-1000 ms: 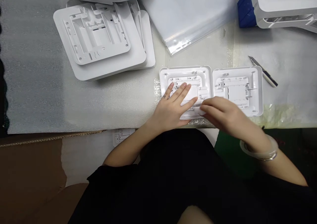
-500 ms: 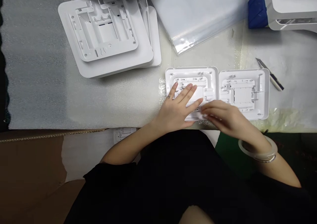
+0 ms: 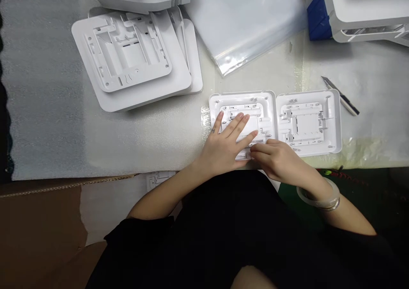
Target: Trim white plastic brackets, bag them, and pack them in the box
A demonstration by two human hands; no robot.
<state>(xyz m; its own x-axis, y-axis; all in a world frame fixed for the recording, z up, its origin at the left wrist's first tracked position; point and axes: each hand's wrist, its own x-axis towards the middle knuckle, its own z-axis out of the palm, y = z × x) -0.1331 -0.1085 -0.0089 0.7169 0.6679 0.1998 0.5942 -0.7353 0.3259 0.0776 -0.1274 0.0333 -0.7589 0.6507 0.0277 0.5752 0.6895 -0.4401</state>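
Two white plastic housings lie side by side at the front of the table, their ribbed insides facing up. Across the left housing [image 3: 267, 106] rests my left hand [image 3: 223, 146], flat with fingers spread, covering its lower left part. My right hand [image 3: 276, 159] is pinched at the front edge of that same housing, near my left thumb. Whatever sits between those fingertips is hidden. The right housing [image 3: 308, 125] touches the left one, and neither hand is on its middle.
Stacked white housings [image 3: 131, 80] stand at the back left beside clear plastic bags [image 3: 246, 29]. A utility knife [image 3: 341, 96] lies right of the housings. Farther back are a blue bin [image 3: 319, 18] and more white housings [image 3: 351, 8]. A cardboard box [image 3: 38, 221] is below the table edge.
My right hand has moved slightly left and down to the left housing's front edge, its fingers now pinched there. My left hand stays spread on the housing. The whole view has shifted a little.
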